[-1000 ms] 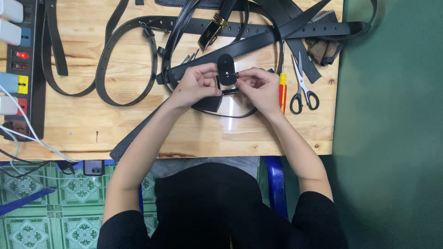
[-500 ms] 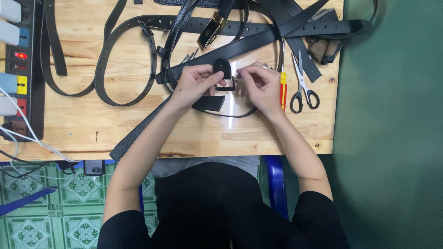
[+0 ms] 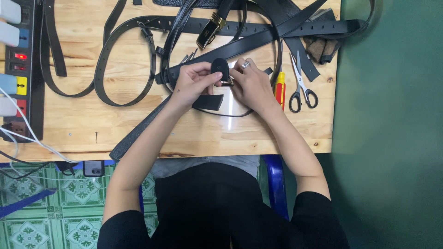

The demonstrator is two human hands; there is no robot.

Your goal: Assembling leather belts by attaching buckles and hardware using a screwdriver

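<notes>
Fingertips of the left hand [image 3: 193, 83] are pinching the rounded black belt end [image 3: 220, 67] from its left side, thumb and forefinger closed on it, while the right hand [image 3: 253, 85] is closing its fingers on the small metal buckle [image 3: 226, 82] just below that end. The belt end is sitting between the two hands, standing up above the buckle, with a ring showing on one right finger. A flat black strap piece [image 3: 208, 102] is lying just under the left hand, and a clear round plastic sheet [image 3: 235, 108] is spreading below the buckle on the wooden table [image 3: 184, 133].

Right of the buckle, a red and yellow screwdriver [image 3: 279, 90] is lying just beside the right hand, almost touching it, and black-handled scissors [image 3: 302, 90] are lying further right. Above the buckle, a long black belt [image 3: 258, 40] is crossing the table behind both hands, and a gold-coloured buckle [image 3: 210, 28] is resting among more straps. Well left of the buckle, a looped belt [image 3: 124, 60] is lying flat, and a power strip [image 3: 20, 69] is running along the table's left edge.

Compared with half a second earlier, the hands are staying at the same spot, and the belt end is looking much as it did then; a second ago it was standing taller and narrower between the fingers.
</notes>
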